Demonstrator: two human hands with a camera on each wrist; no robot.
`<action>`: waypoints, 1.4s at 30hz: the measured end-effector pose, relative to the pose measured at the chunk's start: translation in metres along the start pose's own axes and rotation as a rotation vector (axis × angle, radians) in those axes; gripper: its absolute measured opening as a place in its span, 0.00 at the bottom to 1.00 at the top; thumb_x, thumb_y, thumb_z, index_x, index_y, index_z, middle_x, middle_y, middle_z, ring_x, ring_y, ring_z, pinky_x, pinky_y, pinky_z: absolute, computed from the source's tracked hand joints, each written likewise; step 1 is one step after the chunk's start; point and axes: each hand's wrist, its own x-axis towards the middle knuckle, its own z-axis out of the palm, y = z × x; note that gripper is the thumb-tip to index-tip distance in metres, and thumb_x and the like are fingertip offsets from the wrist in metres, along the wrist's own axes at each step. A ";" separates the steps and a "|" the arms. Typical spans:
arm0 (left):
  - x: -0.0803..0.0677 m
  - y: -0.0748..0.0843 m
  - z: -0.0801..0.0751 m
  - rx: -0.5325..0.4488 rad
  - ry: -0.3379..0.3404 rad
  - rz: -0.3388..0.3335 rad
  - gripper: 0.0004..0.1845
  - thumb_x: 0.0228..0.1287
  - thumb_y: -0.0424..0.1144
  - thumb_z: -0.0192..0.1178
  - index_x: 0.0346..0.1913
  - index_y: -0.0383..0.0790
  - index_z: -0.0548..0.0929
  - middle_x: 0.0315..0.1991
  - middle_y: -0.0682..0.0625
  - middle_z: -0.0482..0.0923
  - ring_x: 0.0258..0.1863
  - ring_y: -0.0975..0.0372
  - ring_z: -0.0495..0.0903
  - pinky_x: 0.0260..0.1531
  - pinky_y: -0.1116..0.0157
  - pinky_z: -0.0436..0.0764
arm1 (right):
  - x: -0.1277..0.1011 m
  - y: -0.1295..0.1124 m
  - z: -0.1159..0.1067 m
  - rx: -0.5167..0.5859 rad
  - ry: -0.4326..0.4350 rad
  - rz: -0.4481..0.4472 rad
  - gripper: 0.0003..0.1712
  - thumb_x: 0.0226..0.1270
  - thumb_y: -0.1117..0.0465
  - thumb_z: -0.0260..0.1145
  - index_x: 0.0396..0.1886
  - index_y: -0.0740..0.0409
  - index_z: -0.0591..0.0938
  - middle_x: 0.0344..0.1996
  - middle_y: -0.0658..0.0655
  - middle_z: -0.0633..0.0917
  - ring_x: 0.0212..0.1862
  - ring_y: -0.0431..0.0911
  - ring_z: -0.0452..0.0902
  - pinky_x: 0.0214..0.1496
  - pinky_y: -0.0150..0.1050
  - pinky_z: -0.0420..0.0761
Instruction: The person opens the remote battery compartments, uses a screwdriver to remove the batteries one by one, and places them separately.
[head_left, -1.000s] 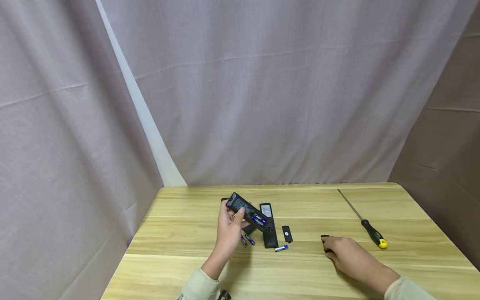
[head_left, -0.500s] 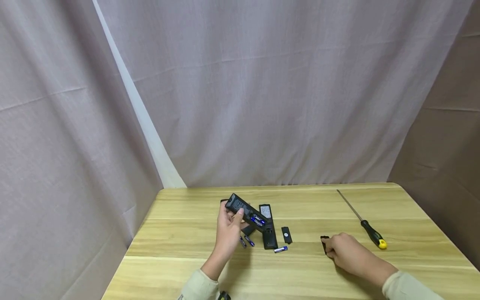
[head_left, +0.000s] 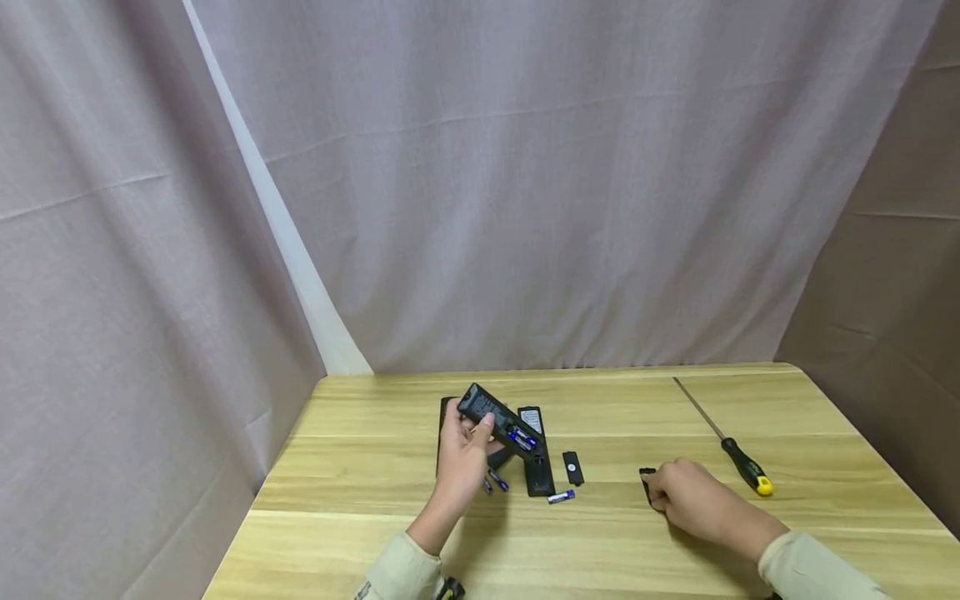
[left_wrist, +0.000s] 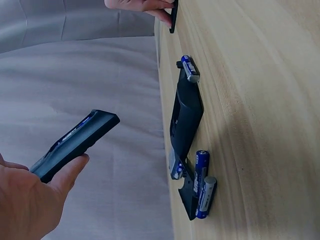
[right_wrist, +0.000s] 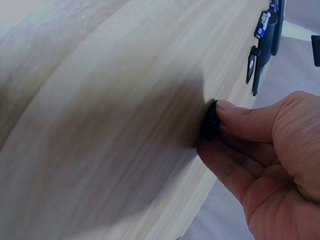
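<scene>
My left hand (head_left: 461, 458) grips a black remote control (head_left: 487, 414), tilted above the table with its back up. Two blue batteries (head_left: 522, 439) lie in its uncovered compartment. In the left wrist view, the thumb presses along the side of this remote (left_wrist: 75, 145). At the right, my right hand (head_left: 693, 500) pinches a small black battery cover (right_wrist: 210, 122) between thumb and fingers, at the tabletop. Its fingers hide most of that cover in the head view. A second remote (head_left: 538, 477) lies back up below the held one, and another black remote (head_left: 444, 412) is partly hidden behind my left hand.
A loose battery (head_left: 561, 497) lies at the second remote's near end, and two more batteries (head_left: 498, 480) lie by my left wrist. Another battery cover (head_left: 573, 468) sits right of the remotes. A screwdriver (head_left: 742, 462) with a black and yellow handle lies at the right.
My right hand has shifted slightly, its fingers more bunched at the cover, of which more shows. My left hand and its remote have moved a little to the right.
</scene>
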 end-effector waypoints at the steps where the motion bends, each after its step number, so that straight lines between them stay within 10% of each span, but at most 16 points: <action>1: 0.000 0.000 0.000 0.003 -0.004 -0.003 0.17 0.83 0.28 0.49 0.69 0.37 0.66 0.66 0.32 0.82 0.63 0.45 0.87 0.60 0.55 0.91 | 0.000 0.000 0.000 0.003 0.003 0.003 0.20 0.59 0.78 0.73 0.19 0.47 0.87 0.46 0.67 0.93 0.43 0.61 0.93 0.27 0.28 0.74; 25: -0.001 -0.004 -0.006 0.026 -0.004 -0.023 0.16 0.83 0.27 0.50 0.67 0.35 0.66 0.64 0.29 0.81 0.62 0.42 0.87 0.61 0.49 0.90 | 0.009 0.005 0.005 -0.003 0.020 -0.002 0.21 0.61 0.73 0.76 0.17 0.46 0.82 0.38 0.60 0.95 0.31 0.44 0.89 0.28 0.27 0.70; 42: -0.008 -0.009 -0.007 0.066 -0.002 -0.021 0.19 0.82 0.28 0.51 0.70 0.35 0.66 0.64 0.30 0.82 0.61 0.43 0.88 0.57 0.54 0.93 | 0.017 0.004 0.001 0.033 0.025 0.006 0.23 0.62 0.76 0.73 0.16 0.50 0.76 0.45 0.65 0.94 0.44 0.58 0.93 0.29 0.28 0.67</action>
